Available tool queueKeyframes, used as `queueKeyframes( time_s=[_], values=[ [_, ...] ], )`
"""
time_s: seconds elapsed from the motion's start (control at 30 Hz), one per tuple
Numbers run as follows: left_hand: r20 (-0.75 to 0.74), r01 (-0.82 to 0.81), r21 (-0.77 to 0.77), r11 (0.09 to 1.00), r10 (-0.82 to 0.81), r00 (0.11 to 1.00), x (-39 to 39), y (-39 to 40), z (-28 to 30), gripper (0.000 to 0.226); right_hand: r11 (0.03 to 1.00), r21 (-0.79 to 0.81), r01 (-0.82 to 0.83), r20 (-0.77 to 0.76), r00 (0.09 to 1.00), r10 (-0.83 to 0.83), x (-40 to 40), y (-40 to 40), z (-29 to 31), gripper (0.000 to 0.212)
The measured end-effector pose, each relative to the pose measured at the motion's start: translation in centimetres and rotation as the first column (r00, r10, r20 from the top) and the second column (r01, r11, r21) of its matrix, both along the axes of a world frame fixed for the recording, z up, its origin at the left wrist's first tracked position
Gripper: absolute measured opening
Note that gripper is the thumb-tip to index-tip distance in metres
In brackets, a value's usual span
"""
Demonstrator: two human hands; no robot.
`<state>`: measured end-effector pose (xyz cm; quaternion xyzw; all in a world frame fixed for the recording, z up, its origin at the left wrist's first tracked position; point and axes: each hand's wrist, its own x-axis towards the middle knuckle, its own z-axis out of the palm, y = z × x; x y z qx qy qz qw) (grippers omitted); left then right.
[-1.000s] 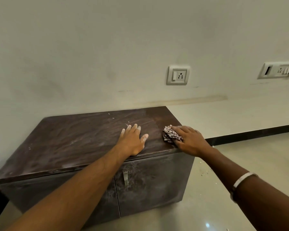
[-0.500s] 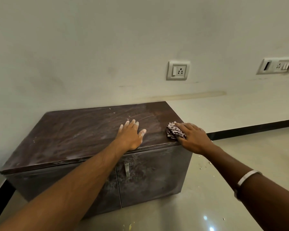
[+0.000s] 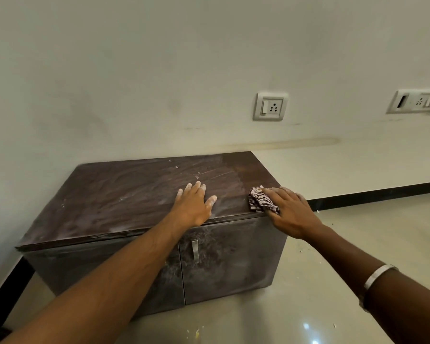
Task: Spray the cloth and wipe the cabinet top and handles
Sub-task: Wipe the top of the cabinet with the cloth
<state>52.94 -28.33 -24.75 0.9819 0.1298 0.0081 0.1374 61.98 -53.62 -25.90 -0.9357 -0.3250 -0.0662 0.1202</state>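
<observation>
Pale wall [image 3: 134, 70] and glossy floor [image 3: 333, 244] surround a low dark cabinet [image 3: 233, 264] whose top [image 3: 124, 194] carries a dusty film; only the far right corner looks wiped. Risk one: your cloth [image 3: 261, 202] sits at the front right edge, so a stroke toward you could slide it off the top. Risk two: dust pushed over the edge may land on the handle [image 3: 195, 249] below, not yet wiped. Your left hand [image 3: 193, 207] lies flat on the top, fingers straight and slightly spread, holding nothing. Your right hand [image 3: 292, 212] presses the bunched cloth onto the top, fingers extended over it.
</observation>
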Motion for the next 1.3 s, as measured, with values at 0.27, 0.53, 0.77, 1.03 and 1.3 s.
queueKeyframes(
  time_s=[0.27, 0.53, 0.77, 1.03, 1.3],
  values=[
    [0.008, -0.021, -0.02, 1.0, 0.021, 1.0, -0.8, 0.2, 0.3, 0.064, 1.0, 0.002, -0.023, -0.026, 0.999, 0.023, -1.7, 4.2, 0.0, 0.06],
    [0.01, -0.012, -0.031, 0.999, 0.013, 1.0, -0.8, 0.5, 0.2, 0.064, 1.0, 0.013, -0.017, -0.021, 1.0, 0.018, -0.5, 0.3, 0.1, 0.055],
    [0.021, -0.006, -0.03, 1.0, 0.007, 1.0, -0.6, 0.8, 0.4, 0.064, 0.993, -0.002, 0.115, -0.175, 0.978, -0.114, 4.0, 0.7, 1.7, 0.059],
    [0.027, 0.012, -0.038, 0.999, -0.011, 1.0, 0.2, 0.9, 0.4, 0.064, 0.985, -0.087, 0.147, -0.172, 0.972, -0.161, 7.6, 4.1, 2.0, 0.062],
    [0.014, 0.005, -0.039, 0.999, -0.005, 1.0, -0.4, 1.1, 0.6, 0.064, 0.984, -0.097, 0.151, -0.08, 0.984, -0.159, 4.8, 3.9, 1.1, 0.06]
  ],
)
